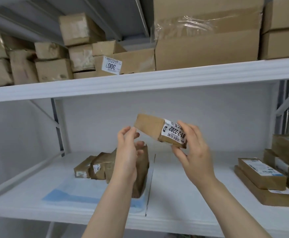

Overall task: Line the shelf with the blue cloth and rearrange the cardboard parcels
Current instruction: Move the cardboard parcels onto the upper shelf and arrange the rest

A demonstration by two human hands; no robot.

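The white shelf [183, 186] runs the width of the rack, and the blue cloth [75, 193] lies flat on its left half, reaching the seam in the middle. A cluster of cardboard parcels [102, 166] sits at the back of the cloth, partly behind the person's left arm. More flat parcels [264, 179] are stacked at the far right, off the cloth. Raised above the shelf is a small parcel [155, 128] with a white label. The right hand [194, 152] pinches its labelled end between thumb and fingers. The left hand [128, 152] is half open, its fingertips just beside the parcel's other end; whether they touch it I cannot tell
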